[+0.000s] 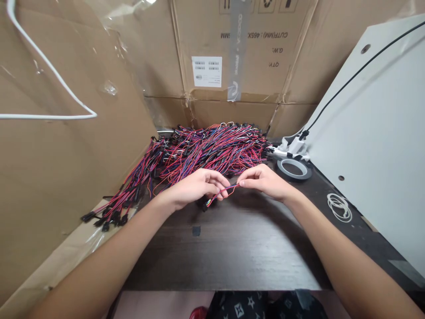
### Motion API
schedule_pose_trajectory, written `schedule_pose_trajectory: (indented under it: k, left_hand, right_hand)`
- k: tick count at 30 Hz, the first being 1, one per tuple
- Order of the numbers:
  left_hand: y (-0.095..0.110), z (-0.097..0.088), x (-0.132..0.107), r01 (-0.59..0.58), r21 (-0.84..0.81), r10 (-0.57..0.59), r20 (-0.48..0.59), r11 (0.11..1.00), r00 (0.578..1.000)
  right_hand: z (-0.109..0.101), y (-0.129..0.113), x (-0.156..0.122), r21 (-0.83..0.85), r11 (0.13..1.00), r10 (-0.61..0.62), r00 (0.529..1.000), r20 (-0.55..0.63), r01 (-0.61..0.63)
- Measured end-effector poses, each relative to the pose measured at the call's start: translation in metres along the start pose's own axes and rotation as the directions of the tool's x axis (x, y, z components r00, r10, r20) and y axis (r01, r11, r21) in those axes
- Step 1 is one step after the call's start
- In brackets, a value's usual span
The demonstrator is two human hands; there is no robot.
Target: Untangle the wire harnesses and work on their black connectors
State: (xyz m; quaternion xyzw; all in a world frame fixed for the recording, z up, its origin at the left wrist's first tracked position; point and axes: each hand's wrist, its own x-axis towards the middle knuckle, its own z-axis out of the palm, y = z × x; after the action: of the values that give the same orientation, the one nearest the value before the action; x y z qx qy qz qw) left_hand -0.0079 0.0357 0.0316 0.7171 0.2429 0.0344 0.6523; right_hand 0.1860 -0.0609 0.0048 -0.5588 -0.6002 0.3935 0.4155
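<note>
Between my two hands runs a short wire harness (226, 189) with red and dark wires and a black connector at its lower left end. My left hand (202, 185) has its thumb and fingers curled around the harness near that connector. My right hand (264, 180) pinches the other end between thumb and forefinger; the tip there is hidden by the fingers. Just behind both hands lies a large heap of similar wire harnesses (212, 148). A smaller bundle of harnesses (133, 188) fans out to the left, black connectors toward me.
A roll of tape (282, 166) lies right of the heap, by a white plug with a black cable (352, 77). A coiled pale cord (339, 208) sits farther right. Cardboard (159, 53) walls the back and left, a white panel (381, 110) the right. Dark tabletop (232, 257) is in front.
</note>
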Motion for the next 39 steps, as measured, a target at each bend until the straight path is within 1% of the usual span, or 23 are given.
schedule_pose_trajectory:
  k: [6,9,13,18,20,24,25,28,31,34,39]
  left_hand:
    - [0.0,0.001,0.003,-0.005,0.089,0.017,-0.127,0.996,0.992]
    - [0.001,0.001,0.003,-0.017,0.102,0.034,-0.172,0.995,0.985]
    - [0.001,0.0,0.003,-0.026,0.122,0.043,-0.144,0.992,0.989]
    - [-0.001,0.001,0.003,0.013,0.162,0.001,-0.086,0.987,0.996]
    - [-0.001,0.002,0.003,0.021,0.174,-0.005,-0.088,0.984,0.996]
    - [-0.003,0.002,0.004,0.009,0.242,0.031,-0.163,0.97,0.986]
    - [-0.003,0.001,0.004,0.008,0.258,0.036,-0.167,0.966,0.985]
    - [-0.006,-0.001,0.004,-0.016,0.318,0.056,-0.119,0.948,0.991]
    - [-0.007,-0.001,0.004,-0.065,0.41,0.108,-0.083,0.91,0.991]
    - [-0.005,0.004,0.003,-0.095,0.488,0.164,-0.101,0.868,0.981]
    - [-0.003,0.014,0.0,-0.113,0.521,0.212,-0.133,0.846,0.968]
  right_hand:
    - [0.0,0.003,0.001,0.003,1.0,-0.013,1.0,0.004,0.013]
    - [0.0,0.001,0.0,-0.002,1.0,-0.011,1.0,0.009,0.011]
    - [0.0,-0.001,-0.001,-0.002,1.0,-0.005,1.0,0.011,0.005]
    - [-0.001,0.0,-0.001,0.008,1.0,-0.005,1.0,0.01,0.005]
    - [-0.001,0.0,-0.001,0.01,1.0,-0.008,1.0,0.011,0.008]
    - [-0.001,0.0,-0.001,0.012,1.0,-0.007,1.0,0.029,0.007]
    - [-0.001,-0.001,-0.001,0.012,1.0,-0.006,0.999,0.034,0.005]
    - [-0.001,-0.001,-0.001,0.014,1.0,-0.008,0.999,0.039,0.007]
    - [-0.001,-0.001,-0.001,0.015,1.0,-0.019,0.999,0.035,0.019]
    - [0.002,0.0,0.0,0.003,1.0,-0.028,0.999,0.045,0.028]
    - [0.008,0.003,0.002,0.003,1.0,-0.029,0.995,0.092,0.029]
